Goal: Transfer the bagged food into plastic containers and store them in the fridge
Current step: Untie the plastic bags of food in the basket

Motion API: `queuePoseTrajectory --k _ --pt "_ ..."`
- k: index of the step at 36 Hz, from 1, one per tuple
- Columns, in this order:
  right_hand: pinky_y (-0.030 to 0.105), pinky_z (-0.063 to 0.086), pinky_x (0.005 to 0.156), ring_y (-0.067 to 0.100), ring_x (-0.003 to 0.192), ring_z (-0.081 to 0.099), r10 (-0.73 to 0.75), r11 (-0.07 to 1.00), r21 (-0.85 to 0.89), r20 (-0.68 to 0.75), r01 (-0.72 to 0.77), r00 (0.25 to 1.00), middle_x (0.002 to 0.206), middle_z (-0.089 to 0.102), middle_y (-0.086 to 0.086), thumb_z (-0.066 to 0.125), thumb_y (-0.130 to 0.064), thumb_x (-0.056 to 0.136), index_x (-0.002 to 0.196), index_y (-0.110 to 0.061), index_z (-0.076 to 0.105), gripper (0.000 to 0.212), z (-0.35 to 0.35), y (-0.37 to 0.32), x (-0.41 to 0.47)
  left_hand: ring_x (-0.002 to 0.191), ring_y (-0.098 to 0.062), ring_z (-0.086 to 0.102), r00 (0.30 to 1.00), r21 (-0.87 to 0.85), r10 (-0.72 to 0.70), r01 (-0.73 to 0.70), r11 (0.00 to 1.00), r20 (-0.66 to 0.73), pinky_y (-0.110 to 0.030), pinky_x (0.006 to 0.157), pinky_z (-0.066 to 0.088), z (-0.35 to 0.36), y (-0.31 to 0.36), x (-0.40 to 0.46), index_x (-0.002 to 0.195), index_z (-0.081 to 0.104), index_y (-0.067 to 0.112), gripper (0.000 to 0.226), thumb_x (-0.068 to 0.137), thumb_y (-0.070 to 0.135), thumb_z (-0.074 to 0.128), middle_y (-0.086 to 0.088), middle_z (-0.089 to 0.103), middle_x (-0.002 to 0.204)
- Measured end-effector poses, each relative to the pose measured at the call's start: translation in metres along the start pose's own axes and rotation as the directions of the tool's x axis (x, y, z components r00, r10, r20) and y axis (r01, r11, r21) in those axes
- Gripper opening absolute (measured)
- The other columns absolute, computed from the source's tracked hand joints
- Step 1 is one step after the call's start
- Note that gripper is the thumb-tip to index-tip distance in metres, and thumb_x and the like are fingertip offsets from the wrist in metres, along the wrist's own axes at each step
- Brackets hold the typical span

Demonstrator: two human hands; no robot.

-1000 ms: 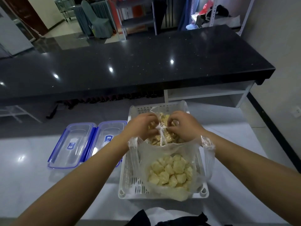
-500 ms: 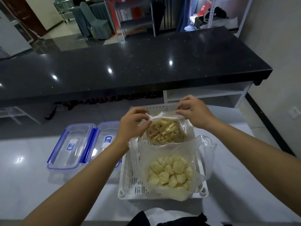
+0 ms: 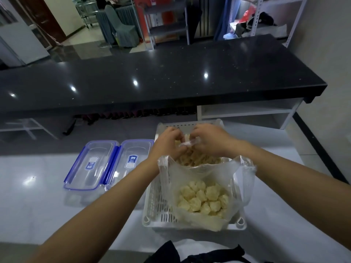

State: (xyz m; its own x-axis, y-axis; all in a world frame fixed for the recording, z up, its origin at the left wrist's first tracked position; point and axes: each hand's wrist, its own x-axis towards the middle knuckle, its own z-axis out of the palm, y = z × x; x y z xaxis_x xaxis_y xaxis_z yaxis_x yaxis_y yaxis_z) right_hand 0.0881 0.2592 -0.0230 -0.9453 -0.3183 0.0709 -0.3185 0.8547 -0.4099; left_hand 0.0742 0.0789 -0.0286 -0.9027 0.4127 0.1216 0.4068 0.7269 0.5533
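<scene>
hands rejoined | left hand, right hand grip far bag top | 2 bags, 2 containers

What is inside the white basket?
The basket holds two clear bags: a near bag of pale round pieces, and a far bag of strip-like pieces, gripped by the left hand and right hand. The bags cover the basket floor.

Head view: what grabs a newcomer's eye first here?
Both hands, left hand and right hand, pinch the far bag of pale strips inside the white basket. Nearer sits an open bag of dumplings; two blue-rimmed containers lie left.
</scene>
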Motion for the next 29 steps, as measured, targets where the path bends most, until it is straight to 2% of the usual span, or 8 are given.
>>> queuePoseTrajectory --k 4,8,11,15,20,23,27,29 --pt "0.028 0.045 0.073 0.013 0.086 0.055 -0.002 0.972 0.231 -0.131 0.033 0.991 0.096 0.058 -0.004 0.071 -0.028 0.088 0.089 -0.016 0.067 0.013 -0.016 0.001 -0.005 0.079 -0.021 0.064 0.986 -0.096 0.020 -0.037 0.995 -0.167 -0.034 0.073 0.053 -0.011 0.000 0.000 0.080 0.058 0.017 0.020 0.079 0.003 0.073 -0.003 0.062 0.090" --pt "0.031 0.045 0.071 0.016 0.080 0.055 -0.001 0.966 0.258 -0.082 0.022 0.997 0.090 0.056 0.001 0.073 -0.022 0.085 0.074 -0.004 0.060 0.025 -0.037 0.006 -0.013 0.070 -0.012 0.063 0.973 -0.128 0.006 -0.036 0.991 -0.231 -0.024 0.062 0.052 -0.021 -0.009 -0.002 0.078 0.055 0.020 0.025 0.080 0.001 0.070 0.003 0.063 0.082" --pt "0.039 0.049 0.072 0.027 0.081 0.059 0.062 0.944 0.329 -0.133 -0.015 0.989 0.088 0.058 0.007 0.070 -0.015 0.087 0.076 -0.003 0.063 0.018 -0.052 0.019 -0.015 0.062 -0.011 0.066 0.956 -0.212 -0.075 0.014 0.977 -0.283 -0.023 0.056 0.055 -0.025 -0.021 -0.004 0.086 0.060 0.022 0.024 0.084 -0.001 0.067 0.007 0.065 0.082" --pt "0.036 0.045 0.067 0.027 0.074 0.059 0.227 0.896 0.439 -0.320 -0.068 0.920 0.080 0.061 0.013 0.076 -0.014 0.085 0.070 -0.006 0.062 0.022 -0.061 0.048 -0.022 0.063 -0.013 0.070 0.924 -0.481 -0.230 0.059 0.875 -0.305 -0.020 0.055 0.055 -0.034 -0.035 -0.009 0.095 0.064 0.041 0.040 0.090 0.001 0.064 0.003 0.069 0.082" --pt "0.018 0.052 0.061 0.007 0.061 0.061 0.415 0.677 0.733 -0.303 -0.069 0.858 0.065 0.066 -0.005 0.071 -0.034 0.090 0.072 -0.023 0.073 0.021 -0.055 0.060 -0.042 0.067 -0.014 0.073 0.907 -0.654 -0.371 0.159 0.739 -0.198 -0.026 0.062 0.058 -0.042 -0.049 -0.013 0.104 0.066 0.029 0.033 0.090 -0.001 0.063 0.003 0.072 0.071" --pt "0.028 0.061 0.067 0.012 0.068 0.069 0.464 0.559 0.826 -0.233 -0.078 0.855 0.071 0.071 -0.003 0.067 -0.036 0.093 0.079 -0.024 0.078 0.022 -0.054 0.052 -0.046 0.074 -0.020 0.074 0.909 -0.701 -0.408 0.233 0.674 -0.090 -0.025 0.063 0.058 -0.049 -0.044 -0.011 0.101 0.069 0.024 0.025 0.094 0.002 0.058 0.002 0.074 0.074" --pt "0.036 0.063 0.075 0.022 0.081 0.075 0.483 0.418 0.905 -0.149 -0.078 0.863 0.084 0.077 0.006 0.058 -0.027 0.100 0.087 -0.015 0.075 0.024 -0.062 0.033 -0.039 0.072 -0.015 0.068 0.932 -0.774 -0.352 0.160 0.613 -0.085 -0.032 0.074 0.061 -0.063 -0.022 -0.004 0.097 0.071 0.018 0.035 0.093 -0.003 0.044 0.002 0.070 0.070" --pt "0.038 0.060 0.077 0.024 0.088 0.075 0.472 0.295 0.953 -0.077 -0.075 0.878 0.090 0.078 0.008 0.051 -0.018 0.103 0.095 -0.011 0.070 0.022 -0.068 0.024 -0.033 0.066 -0.018 0.065 0.944 -0.870 -0.328 0.129 0.475 -0.040 -0.037 0.076 0.060 -0.073 -0.009 0.003 0.105 0.067 0.012 0.036 0.091 -0.005 0.038 -0.003 0.066 0.066"
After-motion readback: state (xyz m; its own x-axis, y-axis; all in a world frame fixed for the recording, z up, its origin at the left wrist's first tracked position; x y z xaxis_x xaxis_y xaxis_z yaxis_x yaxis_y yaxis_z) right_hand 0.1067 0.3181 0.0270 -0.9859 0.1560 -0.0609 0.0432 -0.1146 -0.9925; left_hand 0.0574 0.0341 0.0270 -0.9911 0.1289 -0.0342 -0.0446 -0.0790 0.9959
